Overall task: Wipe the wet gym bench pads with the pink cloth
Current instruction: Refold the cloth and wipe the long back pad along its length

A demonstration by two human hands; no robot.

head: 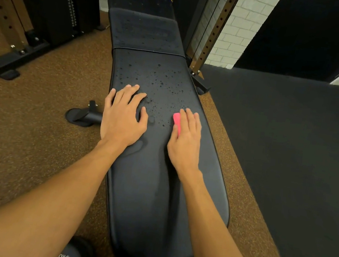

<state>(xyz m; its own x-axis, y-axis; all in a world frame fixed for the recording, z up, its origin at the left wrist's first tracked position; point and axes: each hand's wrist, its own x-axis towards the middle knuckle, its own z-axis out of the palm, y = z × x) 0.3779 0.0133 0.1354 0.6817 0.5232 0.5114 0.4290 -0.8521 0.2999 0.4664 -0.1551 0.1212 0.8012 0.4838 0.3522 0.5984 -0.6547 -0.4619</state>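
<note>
A gym, seen from above a weight bench.

A long black padded bench (158,180) in several sections stands on a speckled brown rubber floor (35,133), with a dark mat (290,143) laid to the right. Behind it rises a metal rack post (213,30) drilled with a row of holes, its black foot bolted at the base. On the left is a weight stack (70,0) inside a black frame. A white brick wall (241,26) shows behind the equipment.

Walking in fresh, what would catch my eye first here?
The bright pink cloth stands out, pressed under the right hand near the right edge of the long black bench pad. The left hand lies flat by the pad's left edge, and water droplets bead on the pad just beyond both hands.
</note>
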